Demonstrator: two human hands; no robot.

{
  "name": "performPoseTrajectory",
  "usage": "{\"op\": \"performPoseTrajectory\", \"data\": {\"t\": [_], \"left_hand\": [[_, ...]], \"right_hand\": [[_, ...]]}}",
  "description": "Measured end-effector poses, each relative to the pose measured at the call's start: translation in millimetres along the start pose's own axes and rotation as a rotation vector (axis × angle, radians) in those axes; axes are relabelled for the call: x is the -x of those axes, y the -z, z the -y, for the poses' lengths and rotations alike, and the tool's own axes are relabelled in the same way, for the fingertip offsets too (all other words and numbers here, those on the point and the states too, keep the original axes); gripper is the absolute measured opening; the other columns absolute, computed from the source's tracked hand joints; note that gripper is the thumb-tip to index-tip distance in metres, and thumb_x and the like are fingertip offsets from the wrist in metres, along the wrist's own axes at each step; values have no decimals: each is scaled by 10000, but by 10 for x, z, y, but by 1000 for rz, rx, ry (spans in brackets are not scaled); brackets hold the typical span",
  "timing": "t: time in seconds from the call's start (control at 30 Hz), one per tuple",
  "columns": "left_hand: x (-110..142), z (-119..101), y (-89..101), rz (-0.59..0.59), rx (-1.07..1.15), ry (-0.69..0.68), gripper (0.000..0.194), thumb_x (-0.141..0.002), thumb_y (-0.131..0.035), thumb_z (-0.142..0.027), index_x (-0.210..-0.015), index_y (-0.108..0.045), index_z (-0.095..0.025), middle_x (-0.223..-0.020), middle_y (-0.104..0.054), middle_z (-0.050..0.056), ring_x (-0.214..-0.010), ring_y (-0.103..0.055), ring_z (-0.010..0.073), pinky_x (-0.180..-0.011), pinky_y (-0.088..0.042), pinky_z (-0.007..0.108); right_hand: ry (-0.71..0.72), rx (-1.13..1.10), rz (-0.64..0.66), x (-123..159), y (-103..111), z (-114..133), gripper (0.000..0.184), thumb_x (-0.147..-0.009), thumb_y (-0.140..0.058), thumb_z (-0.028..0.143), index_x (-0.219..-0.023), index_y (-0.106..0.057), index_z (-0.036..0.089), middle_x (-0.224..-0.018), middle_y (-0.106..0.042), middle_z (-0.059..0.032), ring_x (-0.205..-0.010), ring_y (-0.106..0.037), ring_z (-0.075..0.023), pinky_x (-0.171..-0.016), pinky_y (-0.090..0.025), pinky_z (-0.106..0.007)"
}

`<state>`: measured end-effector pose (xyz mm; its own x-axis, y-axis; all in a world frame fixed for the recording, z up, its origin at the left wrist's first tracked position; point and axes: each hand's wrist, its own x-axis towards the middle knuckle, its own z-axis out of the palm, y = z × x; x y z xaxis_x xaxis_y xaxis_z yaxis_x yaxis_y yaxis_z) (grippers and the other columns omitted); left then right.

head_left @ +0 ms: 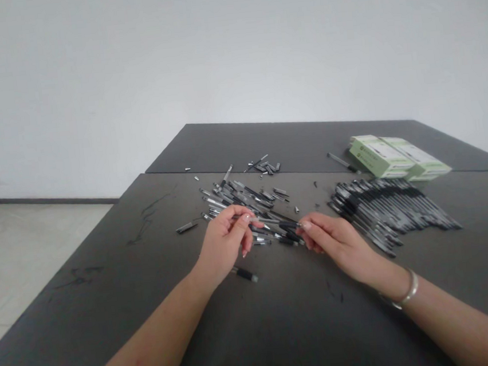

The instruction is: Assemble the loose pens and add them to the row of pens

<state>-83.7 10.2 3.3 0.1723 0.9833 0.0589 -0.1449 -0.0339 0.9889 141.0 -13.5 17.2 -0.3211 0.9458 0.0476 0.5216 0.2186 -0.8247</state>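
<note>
A pen [273,222] with a clear barrel and a dark grip section stretches between my two hands, roughly level above the table. My left hand [225,236] pinches its left end between thumb and fingers. At the dark right end, the fingertips of my right hand [333,240] are closed; whether they also grip a small part such as a tip cannot be made out. Beneath and behind the hands lies a loose pile of pens and pen parts [245,194]. One separate pen [244,273] rests just below my left hand.
Many pens [393,206] lie side by side in a row at the right. Behind them are green-and-white boxes [380,158] and a single pen [342,162]. Caps and small parts [271,168] lie farther back. The dark table [121,298] has a seam and ink-like marks.
</note>
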Motion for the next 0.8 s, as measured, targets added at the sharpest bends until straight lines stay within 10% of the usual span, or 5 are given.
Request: {"op": "performPoseTrajectory", "data": {"t": [0.8], "left_hand": [[3, -2, 5, 15, 24, 4, 170, -855, -560, -316, -868, -532, -149, -743, -683, 51, -355, -435, 44, -363, -328, 182]], "right_hand": [[-84, -224, -4, -18, -22, 4, 423, -949, -375, 480, -748, -573, 165, -589, -504, 10, -534, -450, -110, -512, -370, -230]]}}
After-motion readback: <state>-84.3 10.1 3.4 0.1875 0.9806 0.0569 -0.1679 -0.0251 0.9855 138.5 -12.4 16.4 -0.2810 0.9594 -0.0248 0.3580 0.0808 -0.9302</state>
